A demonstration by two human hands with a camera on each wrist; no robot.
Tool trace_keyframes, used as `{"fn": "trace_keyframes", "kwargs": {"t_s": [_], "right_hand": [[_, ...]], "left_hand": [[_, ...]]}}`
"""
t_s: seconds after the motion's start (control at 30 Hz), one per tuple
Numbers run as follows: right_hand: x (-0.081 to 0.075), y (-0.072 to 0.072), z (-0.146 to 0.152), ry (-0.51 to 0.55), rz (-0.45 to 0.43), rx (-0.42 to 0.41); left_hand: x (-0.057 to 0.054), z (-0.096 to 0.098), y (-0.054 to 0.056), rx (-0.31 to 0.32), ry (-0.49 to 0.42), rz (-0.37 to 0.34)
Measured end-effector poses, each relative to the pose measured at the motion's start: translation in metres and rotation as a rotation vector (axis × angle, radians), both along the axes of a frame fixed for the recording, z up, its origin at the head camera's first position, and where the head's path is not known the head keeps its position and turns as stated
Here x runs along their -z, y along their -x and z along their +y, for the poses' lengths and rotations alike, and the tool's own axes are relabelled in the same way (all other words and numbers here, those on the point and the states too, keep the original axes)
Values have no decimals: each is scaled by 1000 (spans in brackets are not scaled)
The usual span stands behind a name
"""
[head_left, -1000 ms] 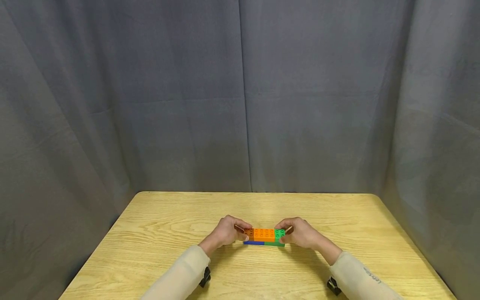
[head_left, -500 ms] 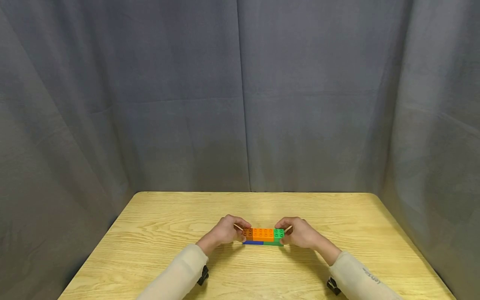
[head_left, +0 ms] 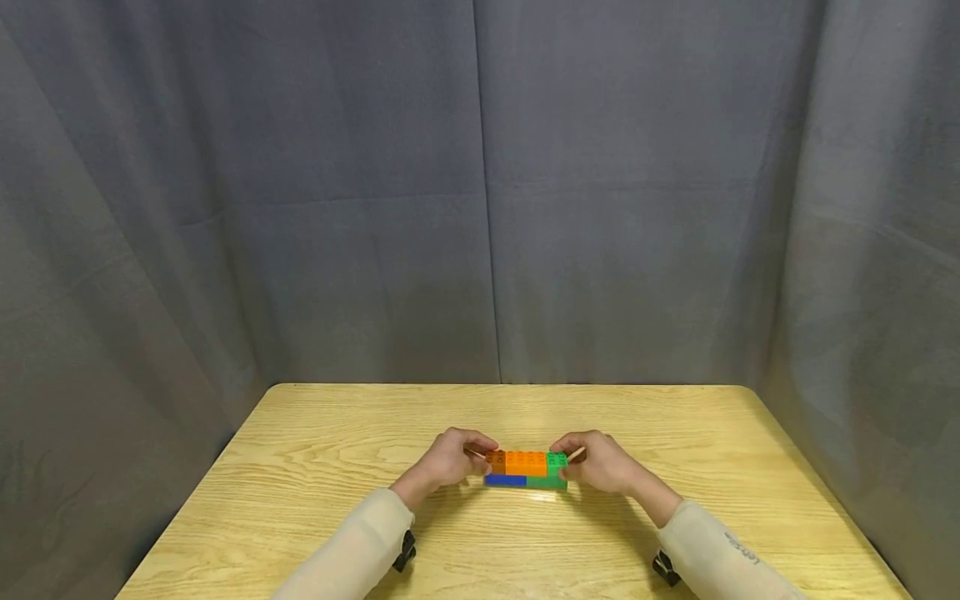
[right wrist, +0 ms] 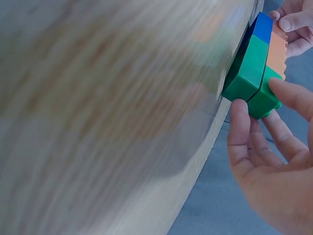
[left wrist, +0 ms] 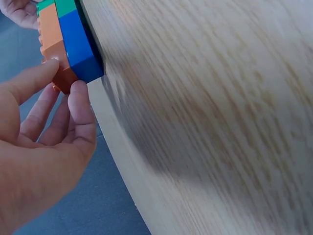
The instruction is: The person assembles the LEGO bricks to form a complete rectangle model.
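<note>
A two-layer row of toy building bricks is held between both hands, close over the table. Its lower layer is a blue brick (head_left: 506, 481) on the left and a longer green brick (right wrist: 249, 63) on the right. Above them sit a small brown brick (left wrist: 63, 77), an orange brick (head_left: 526, 464) in the middle and a small green brick (right wrist: 265, 98). My left hand (head_left: 448, 458) pinches the brown brick's end between thumb and fingers. At the opposite end, my right hand (head_left: 602, 467) pinches the small green brick. The row's front face shows, its studs foreshortened.
The wooden table (head_left: 360, 417) has rounded far corners. Grey curtains (head_left: 375, 208) hang behind it and along both sides. Both forearms wear pale sleeves (head_left: 360, 542), with black wrist gear (head_left: 405, 552) below the cuffs.
The brick row has tipped backward, so more of its front face and less of its studded top shows. Both hands keep their hold and have barely shifted.
</note>
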State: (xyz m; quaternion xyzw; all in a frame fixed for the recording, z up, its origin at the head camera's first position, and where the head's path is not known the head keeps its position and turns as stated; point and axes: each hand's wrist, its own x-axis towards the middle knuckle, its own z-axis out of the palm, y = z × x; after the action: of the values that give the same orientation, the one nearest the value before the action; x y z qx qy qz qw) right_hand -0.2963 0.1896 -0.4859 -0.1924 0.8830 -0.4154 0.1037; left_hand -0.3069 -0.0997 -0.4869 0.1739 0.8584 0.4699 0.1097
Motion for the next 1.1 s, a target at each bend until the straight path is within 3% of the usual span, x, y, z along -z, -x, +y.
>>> {"fn": "trace_keyframes", "kwargs": {"t_s": [0.27, 0.5, 0.67, 0.97, 1.1], "right_hand": [[1, 2, 1, -18, 16, 9], [3, 5, 0, -16, 50, 25], [3, 7, -1, -13, 63, 30], [3, 8, -2, 1, 7, 53], [3, 10, -2, -28, 10, 63]], "left_hand": [[-1, -1, -1, -10, 24, 52], [2, 1, 2, -61, 28, 66], [1, 3, 3, -95, 16, 30], [1, 3, 3, -94, -53, -97], [0, 4, 3, -97, -46, -116]]}}
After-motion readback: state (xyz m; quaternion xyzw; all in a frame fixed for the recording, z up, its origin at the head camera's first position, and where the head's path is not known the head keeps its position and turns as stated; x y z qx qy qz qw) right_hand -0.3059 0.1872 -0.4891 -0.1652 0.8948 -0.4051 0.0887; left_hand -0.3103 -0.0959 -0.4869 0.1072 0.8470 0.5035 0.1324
